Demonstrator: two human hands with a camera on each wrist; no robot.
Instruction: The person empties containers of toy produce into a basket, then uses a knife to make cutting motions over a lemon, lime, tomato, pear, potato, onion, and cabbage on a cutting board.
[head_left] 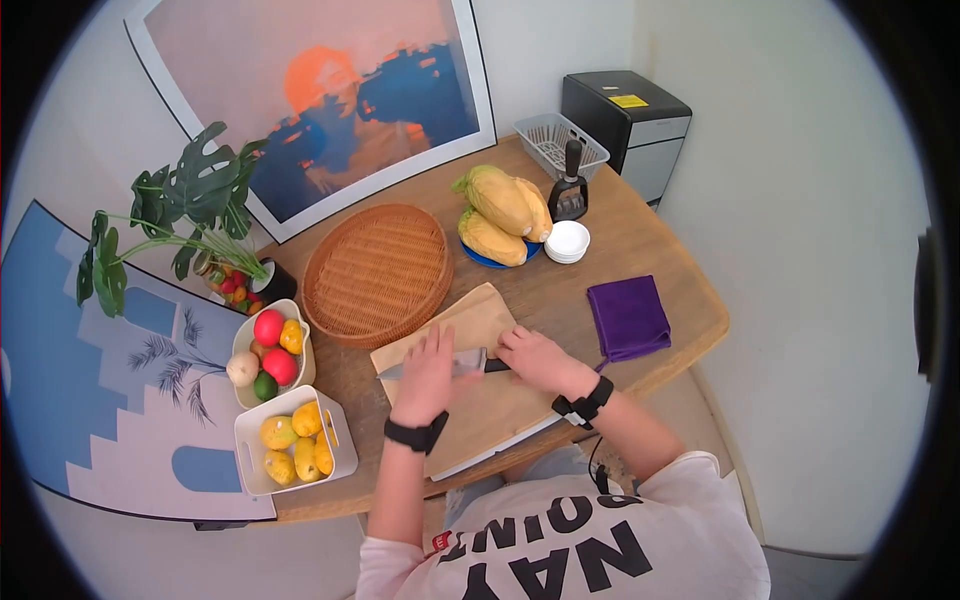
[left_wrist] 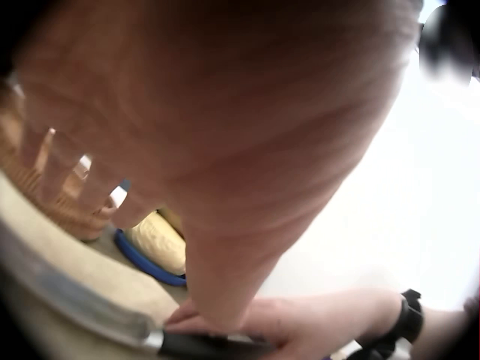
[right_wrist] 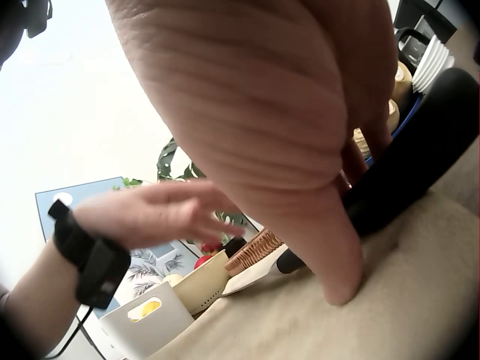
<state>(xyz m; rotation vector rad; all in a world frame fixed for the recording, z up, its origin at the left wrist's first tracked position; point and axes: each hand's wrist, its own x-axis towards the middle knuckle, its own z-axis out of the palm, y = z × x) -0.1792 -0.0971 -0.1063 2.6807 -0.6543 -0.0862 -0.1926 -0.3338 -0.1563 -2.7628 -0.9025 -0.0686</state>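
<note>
A knife with a grey blade (head_left: 468, 362) and a black handle (head_left: 496, 366) lies across the wooden cutting board (head_left: 490, 410), its tip to the left. My left hand (head_left: 426, 375) is over the blade, fingers straight and slightly spread; whether it touches the blade cannot be told. At the handle, my right hand (head_left: 540, 362) has its thumb on the near side and its fingers on the far side. The right wrist view shows the black handle (right_wrist: 420, 150) between them, the thumb tip low at the board (right_wrist: 405, 300).
A round wicker tray (head_left: 378, 270) lies behind the board. Two bins (head_left: 345, 440) of fruit and vegetables stand left. At the back are a blue plate (head_left: 478, 258) with large yellow produce, white bowls (head_left: 567, 242), a black-handled tool (head_left: 570, 190) and a grey basket (head_left: 540, 125). A purple cloth (head_left: 630, 318) lies right.
</note>
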